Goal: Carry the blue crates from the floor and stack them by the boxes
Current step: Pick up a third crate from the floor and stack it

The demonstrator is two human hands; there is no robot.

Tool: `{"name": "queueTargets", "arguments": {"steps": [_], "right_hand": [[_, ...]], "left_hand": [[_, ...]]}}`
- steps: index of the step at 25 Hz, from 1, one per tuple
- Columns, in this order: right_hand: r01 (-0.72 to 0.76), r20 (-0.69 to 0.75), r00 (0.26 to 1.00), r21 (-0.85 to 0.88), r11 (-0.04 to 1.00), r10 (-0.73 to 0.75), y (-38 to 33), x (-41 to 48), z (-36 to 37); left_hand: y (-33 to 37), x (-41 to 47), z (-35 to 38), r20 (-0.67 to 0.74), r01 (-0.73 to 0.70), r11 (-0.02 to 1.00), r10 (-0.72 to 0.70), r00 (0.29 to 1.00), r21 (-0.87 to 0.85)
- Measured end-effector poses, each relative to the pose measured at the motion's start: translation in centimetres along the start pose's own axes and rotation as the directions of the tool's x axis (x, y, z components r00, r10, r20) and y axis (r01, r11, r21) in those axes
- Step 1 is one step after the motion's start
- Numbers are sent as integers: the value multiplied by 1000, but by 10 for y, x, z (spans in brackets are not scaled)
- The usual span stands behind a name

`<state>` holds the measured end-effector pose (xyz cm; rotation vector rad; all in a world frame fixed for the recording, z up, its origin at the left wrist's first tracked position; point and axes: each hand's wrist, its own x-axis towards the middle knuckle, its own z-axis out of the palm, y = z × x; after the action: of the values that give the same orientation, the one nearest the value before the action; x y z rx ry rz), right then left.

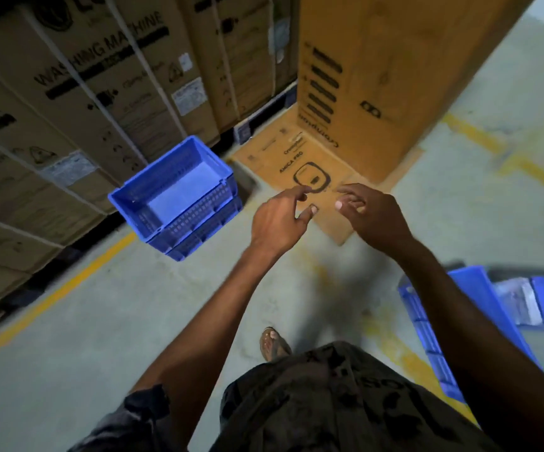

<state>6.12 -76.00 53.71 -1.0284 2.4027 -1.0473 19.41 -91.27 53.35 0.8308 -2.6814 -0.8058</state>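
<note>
Both hands are empty, fingers loosely spread: left hand (280, 220), right hand (371, 216). Two stacked blue crates (176, 197) sit on the floor beside the washing-machine boxes (78, 102). Another blue crate (459, 321) lies near the right arm; orange cartons (378, 76) stand ahead.

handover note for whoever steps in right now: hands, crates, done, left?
Left hand: empty, fingers loosely spread, held out over the floor.
Right hand: empty, fingers loose, close beside the left.
Stacked blue crates: at least two nested, open side up, on the floor by the washing machine boxes.
Remaining blue crate: low on the right, partly behind the right arm; cannot tell if there is more than one.
Done: the stack by the boxes is started.
Left: pick up the crate on the right, carry it over and set it on the stack.
</note>
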Motion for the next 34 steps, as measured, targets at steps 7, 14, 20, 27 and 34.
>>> {"name": "queueTargets", "arguments": {"steps": [7, 14, 20, 27, 34], "right_hand": [[-253, -303, 916, 65, 965, 261, 135, -158, -119], [-521, -393, 786, -7, 853, 477, 285, -343, -236], [-727, -324, 646, 17, 687, 691, 397, -404, -260], [-840, -177, 523, 61, 540, 834, 568, -391, -145], [-790, 7, 589, -204, 577, 808, 757, -341, 47]], "left_hand": [[189, -43, 129, 133, -379, 925, 381, 915, -40], [349, -130, 287, 352, -467, 870, 492, 797, -157], [398, -150, 386, 576, -492, 862, 467, 671, -126], [315, -111, 596, 804, -533, 846, 319, 502, -3], [152, -58, 818, 858, -863, 498, 403, 318, 86]]}}
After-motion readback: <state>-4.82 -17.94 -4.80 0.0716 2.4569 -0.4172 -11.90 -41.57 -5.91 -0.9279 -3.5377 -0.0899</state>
